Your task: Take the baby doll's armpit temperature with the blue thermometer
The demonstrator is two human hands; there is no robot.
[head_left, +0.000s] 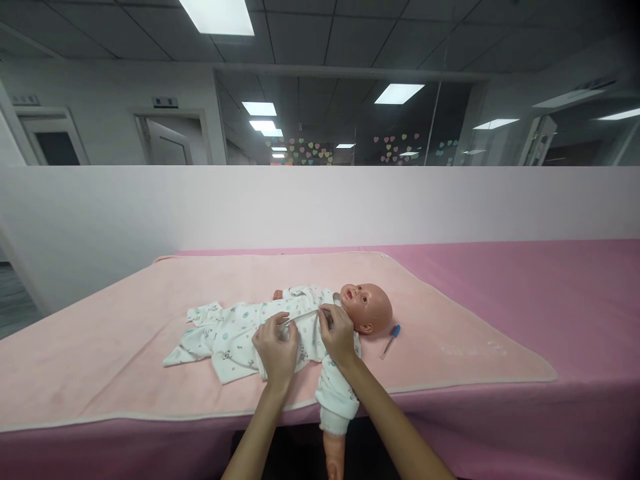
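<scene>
A baby doll [367,307] lies on its back, head to the right, dressed in a white printed romper [240,327]. My left hand [277,347] pinches the romper's front edge over the belly. Higher up, near the doll's neck, my right hand [340,333] grips the same edge between thumb and fingers. The cloth is pulled taut between both hands. One sleeved doll arm [336,393] hangs over the table's near edge, below my right wrist. The romper's legs lie flat to the left. Any fastener under my fingertips is hidden.
Beneath the doll spreads a peach blanket [125,347] on a pink-covered table [590,320]. A small clear tube-like thing with a blue end [395,331] lies beside the doll's head. A white partition [320,207] stands along the table's far side.
</scene>
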